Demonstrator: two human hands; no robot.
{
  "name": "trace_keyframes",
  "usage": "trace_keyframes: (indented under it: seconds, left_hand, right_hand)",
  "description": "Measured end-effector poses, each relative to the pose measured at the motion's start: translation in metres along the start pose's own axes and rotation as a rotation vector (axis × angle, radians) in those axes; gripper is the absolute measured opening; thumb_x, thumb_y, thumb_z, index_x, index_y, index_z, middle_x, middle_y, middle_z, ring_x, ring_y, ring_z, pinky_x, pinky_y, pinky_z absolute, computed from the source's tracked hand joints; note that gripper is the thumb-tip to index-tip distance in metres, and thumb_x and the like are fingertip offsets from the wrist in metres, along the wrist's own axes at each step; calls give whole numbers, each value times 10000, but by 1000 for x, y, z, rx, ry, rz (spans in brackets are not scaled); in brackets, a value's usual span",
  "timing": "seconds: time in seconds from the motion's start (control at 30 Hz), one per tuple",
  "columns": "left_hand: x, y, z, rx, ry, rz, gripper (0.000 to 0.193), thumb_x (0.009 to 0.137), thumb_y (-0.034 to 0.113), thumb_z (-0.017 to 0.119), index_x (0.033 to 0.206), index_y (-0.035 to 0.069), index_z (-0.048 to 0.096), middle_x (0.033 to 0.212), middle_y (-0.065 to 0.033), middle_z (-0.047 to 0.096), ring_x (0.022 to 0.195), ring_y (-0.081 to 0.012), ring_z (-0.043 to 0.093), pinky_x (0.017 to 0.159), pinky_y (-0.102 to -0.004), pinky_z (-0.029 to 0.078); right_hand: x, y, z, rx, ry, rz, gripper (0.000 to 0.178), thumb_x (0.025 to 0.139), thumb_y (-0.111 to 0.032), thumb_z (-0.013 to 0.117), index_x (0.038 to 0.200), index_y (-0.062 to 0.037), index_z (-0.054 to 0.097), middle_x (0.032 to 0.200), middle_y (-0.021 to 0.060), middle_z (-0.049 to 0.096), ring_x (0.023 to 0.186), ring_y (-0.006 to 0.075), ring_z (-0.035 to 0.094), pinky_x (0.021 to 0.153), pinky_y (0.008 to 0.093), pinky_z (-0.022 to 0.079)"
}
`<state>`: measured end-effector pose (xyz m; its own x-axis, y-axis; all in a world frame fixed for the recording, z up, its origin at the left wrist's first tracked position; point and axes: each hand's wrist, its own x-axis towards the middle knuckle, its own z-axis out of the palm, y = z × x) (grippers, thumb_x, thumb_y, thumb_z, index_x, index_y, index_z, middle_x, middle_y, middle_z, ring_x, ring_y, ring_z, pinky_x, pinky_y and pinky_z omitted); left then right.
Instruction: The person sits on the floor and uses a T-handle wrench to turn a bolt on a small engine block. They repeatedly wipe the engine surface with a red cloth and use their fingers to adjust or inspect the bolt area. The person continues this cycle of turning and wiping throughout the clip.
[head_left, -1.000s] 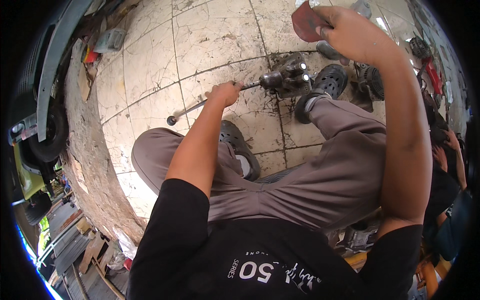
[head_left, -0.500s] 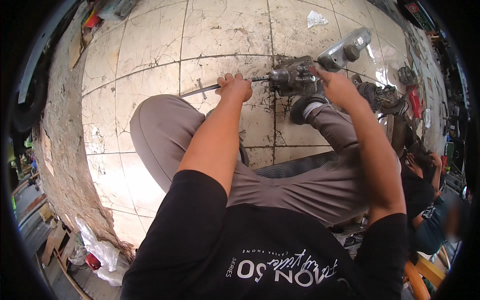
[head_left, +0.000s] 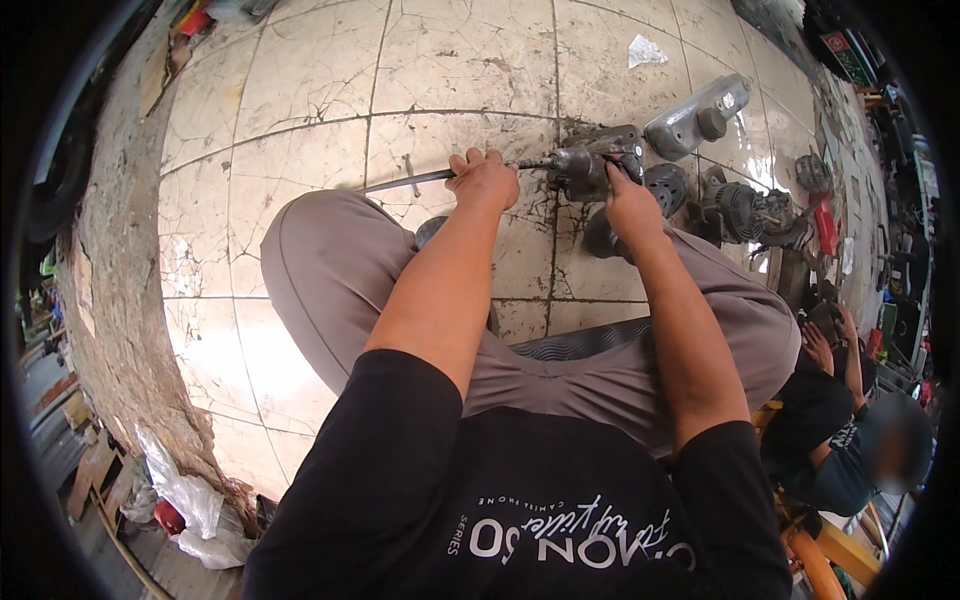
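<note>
My left hand (head_left: 485, 180) grips a long metal wrench handle (head_left: 405, 181) that lies across the tiled floor and runs into a dark, greasy engine part (head_left: 585, 165). My right hand (head_left: 630, 200) rests on that part from the right, fingers pressed against it. The part sits on the floor in front of my bent knees in grey trousers (head_left: 330, 270). A black sandal (head_left: 665, 185) shows just right of the part.
A silver metal cover (head_left: 695, 115) lies behind the part, with several more dark engine pieces (head_left: 745, 210) to the right. A crumpled white scrap (head_left: 645, 50) lies far back. Another person (head_left: 840, 430) crouches at lower right. A rough curb (head_left: 120, 300) borders the cracked tiles (head_left: 300, 80) on the left.
My right hand came down from up high, where it held a red thing, and now presses on the engine part. The view tilted lower; my left hand stays on the wrench.
</note>
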<state>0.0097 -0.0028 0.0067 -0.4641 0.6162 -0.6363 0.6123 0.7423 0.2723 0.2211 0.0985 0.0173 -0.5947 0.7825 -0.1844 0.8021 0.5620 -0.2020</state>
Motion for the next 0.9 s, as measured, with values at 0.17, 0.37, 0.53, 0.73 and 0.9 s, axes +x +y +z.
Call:
trace_keyframes:
  seconds: [0.17, 0.37, 0.53, 0.73, 0.9]
  left_hand:
    - [0, 3, 0, 15, -17, -9, 500, 1018, 420, 375, 1376, 78, 449, 1404, -177, 372, 1298, -396, 337, 1046, -541, 381]
    - [-2, 3, -2, 6, -9, -1, 494, 1018, 415, 378, 1375, 80, 445, 1408, -176, 367, 1306, -399, 330, 1053, -548, 371]
    - [0, 4, -1, -6, -16, -24, 492, 1014, 417, 386, 1370, 83, 451, 1404, -180, 370, 1299, -405, 334, 1047, -567, 366]
    - [2, 4, -2, 19, -34, -27, 500, 1014, 418, 382, 1379, 82, 445, 1409, -190, 365, 1288, -413, 341, 1042, -564, 370]
    - [1, 6, -3, 48, -28, -53, 511, 1010, 430, 387, 1385, 88, 445, 1415, -200, 359, 1285, -419, 347, 1034, -571, 375]
  right_hand:
    - [7, 18, 7, 167, 42, -54, 480, 875, -145, 505, 1352, -199, 529, 1047, 188, 675, 935, 408, 637, 816, 493, 502]
    - [2, 14, -17, 327, -51, 45, 488, 864, -80, 547, 1351, -115, 536, 1112, 178, 669, 1029, 367, 632, 897, 399, 488]
    - [-6, 16, -11, 295, -92, 113, 491, 884, -117, 529, 1365, -216, 524, 1114, 156, 675, 1045, 366, 623, 899, 416, 482]
    - [-1, 16, 3, 358, -56, 125, 473, 910, -142, 524, 1380, -190, 509, 1153, 169, 659, 1071, 380, 610, 916, 410, 473]
    - [-14, 13, 22, 374, 30, 72, 468, 936, -185, 520, 1401, -149, 478, 1322, 165, 568, 1161, 379, 556, 944, 417, 463]
